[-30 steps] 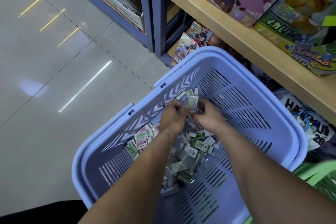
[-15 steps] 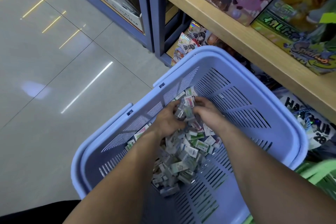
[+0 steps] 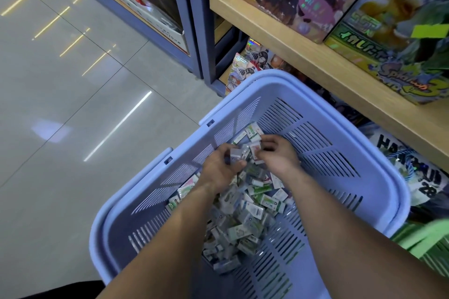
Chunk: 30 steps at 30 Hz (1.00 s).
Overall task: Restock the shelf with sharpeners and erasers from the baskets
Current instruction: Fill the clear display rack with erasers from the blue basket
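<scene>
A light blue slotted basket [image 3: 379, 172] stands on the floor below me. A heap of small wrapped erasers [image 3: 245, 216], white with green or pink print, lies along its bottom. Both my hands are down in the heap at its far end. My left hand [image 3: 220, 168] grips a few packets, a grey-white one showing between thumb and fingers. My right hand [image 3: 278, 153] has its fingers curled round packets, with a pink-printed one at the fingertips. The two hands almost touch.
A wooden shelf [image 3: 303, 53] runs along the right, carrying large colourful game boxes [image 3: 398, 31]. Card packs sit on the lower shelf [image 3: 245, 65] behind the basket. A green basket [image 3: 427, 238] shows at the right edge. Grey floor tiles [image 3: 73, 104] spread to the left.
Both hands shifted slightly toward the basket's far end while gathering packets. My left hand closed tighter round a small bundle.
</scene>
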Available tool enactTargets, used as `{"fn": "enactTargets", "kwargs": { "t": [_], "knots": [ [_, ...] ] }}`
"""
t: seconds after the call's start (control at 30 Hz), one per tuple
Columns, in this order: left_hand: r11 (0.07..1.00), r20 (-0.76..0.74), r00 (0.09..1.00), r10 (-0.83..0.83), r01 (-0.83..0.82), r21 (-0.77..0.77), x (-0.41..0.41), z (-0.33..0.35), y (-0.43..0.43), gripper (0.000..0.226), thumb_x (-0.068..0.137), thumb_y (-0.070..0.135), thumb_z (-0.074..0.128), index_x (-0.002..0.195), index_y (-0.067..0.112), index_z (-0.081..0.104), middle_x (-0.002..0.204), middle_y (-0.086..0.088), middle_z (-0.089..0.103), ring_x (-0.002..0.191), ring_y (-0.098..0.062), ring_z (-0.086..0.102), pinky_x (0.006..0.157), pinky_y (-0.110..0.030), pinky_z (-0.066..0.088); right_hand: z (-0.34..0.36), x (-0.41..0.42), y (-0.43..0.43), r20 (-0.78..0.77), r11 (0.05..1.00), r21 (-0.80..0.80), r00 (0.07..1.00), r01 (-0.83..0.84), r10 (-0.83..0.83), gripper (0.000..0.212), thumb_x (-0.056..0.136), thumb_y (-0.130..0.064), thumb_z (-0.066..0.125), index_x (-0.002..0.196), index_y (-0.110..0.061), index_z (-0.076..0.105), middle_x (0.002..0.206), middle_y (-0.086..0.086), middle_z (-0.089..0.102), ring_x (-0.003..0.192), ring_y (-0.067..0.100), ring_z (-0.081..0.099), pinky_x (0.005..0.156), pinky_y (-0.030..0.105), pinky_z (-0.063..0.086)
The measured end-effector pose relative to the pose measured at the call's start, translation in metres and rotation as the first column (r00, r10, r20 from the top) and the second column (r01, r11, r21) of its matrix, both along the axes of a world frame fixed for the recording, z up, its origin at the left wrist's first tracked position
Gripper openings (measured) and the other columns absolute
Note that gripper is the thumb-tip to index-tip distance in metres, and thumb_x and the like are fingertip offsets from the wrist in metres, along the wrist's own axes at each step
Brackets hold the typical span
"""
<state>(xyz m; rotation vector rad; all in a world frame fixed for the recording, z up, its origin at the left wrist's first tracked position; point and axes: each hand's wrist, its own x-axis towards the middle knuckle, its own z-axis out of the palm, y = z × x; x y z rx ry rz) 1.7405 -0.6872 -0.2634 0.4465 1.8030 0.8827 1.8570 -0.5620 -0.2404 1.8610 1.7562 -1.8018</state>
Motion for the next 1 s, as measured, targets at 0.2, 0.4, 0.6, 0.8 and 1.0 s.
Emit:
{"fn": "enactTargets", "kwargs": {
  "t": [0.2, 0.4, 0.6, 0.8, 1.0],
  "knots": [
    [0.995, 0.03, 0.995, 0.095, -0.096, 0.034, 0.011, 0.003, 0.005, 0.017, 0.092, 0.042, 0.071, 0.096, 0.028, 0.062, 0.095, 0.007, 0.072, 0.085, -0.015, 0.066, 0.072, -0.033, 0.052, -0.001, 0.0, -0.002, -0.009, 1.0, 0.002, 1.0, 0.015, -0.015, 0.031, 0.092, -0.012, 0.073, 0.119, -0.021, 0.061, 0.108, -0.006, 0.067, 0.106, 0.02, 0.066, 0.096, 0.043, 0.055],
    [0.987, 0.036, 0.987, 0.158, -0.158, -0.006, 0.021, 0.005, 0.014, 0.046, 0.078, 0.062, 0.075, 0.112, 0.036, 0.056, 0.102, 0.007, 0.072, 0.086, -0.021, 0.072, 0.075, -0.044, 0.061, 0.0, 0.004, 0.001, -0.052, 0.995, -0.068, 0.995, 0.079, -0.082, 0.036, 0.093, 0.004, 0.065, 0.123, -0.016, 0.064, 0.117, 0.003, 0.07, 0.105, 0.018, 0.067, 0.085, 0.029, 0.054],
    [0.998, 0.001, 0.999, 0.049, -0.048, -0.045, 0.019, 0.008, 0.016, 0.04, 0.092, 0.049, 0.07, 0.123, 0.027, 0.059, 0.105, 0.005, 0.072, 0.088, -0.012, 0.068, 0.078, -0.03, 0.058, 0.009, 0.005, 0.001, -0.097, 0.989, -0.109, 0.989, 0.103, -0.113, 0.037, 0.09, 0.01, 0.064, 0.109, -0.022, 0.067, 0.106, -0.004, 0.071, 0.094, 0.005, 0.065, 0.068, 0.018, 0.048],
    [0.998, 0.047, 0.999, -0.024, 0.027, -0.063, 0.015, 0.016, 0.016, 0.036, 0.1, 0.045, 0.058, 0.126, 0.021, 0.048, 0.102, 0.007, 0.064, 0.082, -0.006, 0.06, 0.059, -0.022, 0.04, 0.013, 0.006, -0.001, -0.102, 0.993, -0.102, 0.993, 0.052, -0.063, 0.037, 0.093, 0.002, 0.066, 0.119, -0.023, 0.066, 0.115, -0.004, 0.07, 0.104, 0.013, 0.066, 0.082, 0.027, 0.051],
    [0.988, 0.033, 0.991, -0.131, 0.133, -0.08, 0.016, 0.015, 0.019, 0.036, 0.095, 0.049, 0.063, 0.114, 0.024, 0.046, 0.103, -0.002, 0.065, 0.088, -0.019, 0.063, 0.065, -0.033, 0.044, 0.001, 0.013, -0.005, 0.099, 0.993, 0.051, 0.99, -0.107, 0.101, 0.031, 0.089, -0.011, 0.073, 0.113, -0.031, 0.067, 0.114, -0.011, 0.07, 0.109, 0.017, 0.065, 0.1, 0.044, 0.053]
  ]
}}
